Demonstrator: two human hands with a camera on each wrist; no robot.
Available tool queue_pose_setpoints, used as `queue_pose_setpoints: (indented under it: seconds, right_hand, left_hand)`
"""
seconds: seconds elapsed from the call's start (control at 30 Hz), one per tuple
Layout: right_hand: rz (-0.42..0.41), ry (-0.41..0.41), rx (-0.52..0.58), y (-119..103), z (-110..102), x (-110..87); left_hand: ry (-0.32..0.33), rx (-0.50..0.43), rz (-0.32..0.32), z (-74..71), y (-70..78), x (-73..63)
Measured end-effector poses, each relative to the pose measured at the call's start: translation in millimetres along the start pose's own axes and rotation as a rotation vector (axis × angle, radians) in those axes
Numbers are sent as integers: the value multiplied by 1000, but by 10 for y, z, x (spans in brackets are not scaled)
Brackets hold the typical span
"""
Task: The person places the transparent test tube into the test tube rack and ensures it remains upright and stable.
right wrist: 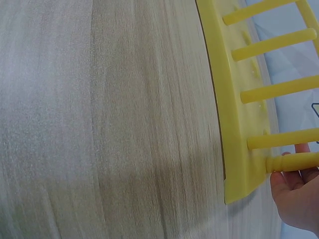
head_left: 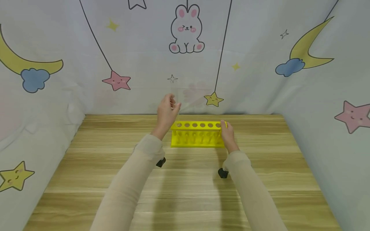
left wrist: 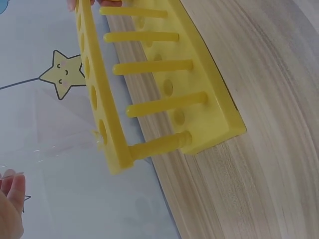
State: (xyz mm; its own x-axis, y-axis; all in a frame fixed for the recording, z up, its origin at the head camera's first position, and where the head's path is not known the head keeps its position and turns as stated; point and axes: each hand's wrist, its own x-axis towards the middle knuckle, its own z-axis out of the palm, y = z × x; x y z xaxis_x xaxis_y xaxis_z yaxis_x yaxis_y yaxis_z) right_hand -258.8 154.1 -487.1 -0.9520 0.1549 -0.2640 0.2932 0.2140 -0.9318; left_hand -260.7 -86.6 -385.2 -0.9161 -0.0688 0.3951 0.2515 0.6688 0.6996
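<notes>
A yellow test tube rack stands upright on the wooden table, with a row of round holes along its top bar and pegs below. My left hand is raised above the rack's left end, pinching a clear test tube between thumb and fingers. The tube is nearly see-through, and its lower end is right at the leftmost hole. At the other end of the rack, my right hand grips the end post and top bar; in the right wrist view its fingers curl round that post.
The wood-grain table reaches back to a white cloth backdrop printed with stars, moons and a rabbit. Cloth also hangs along both sides. A small black device is at the right wrist, another at the left.
</notes>
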Motion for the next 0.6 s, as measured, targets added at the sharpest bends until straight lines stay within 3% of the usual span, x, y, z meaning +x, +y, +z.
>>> queue_pose_setpoints:
  seconds: [0.6]
  right_hand:
    - [-2,10,-15,-7,0,-16]
  left_hand:
    - [-11,-20,-3,90,-20,-16]
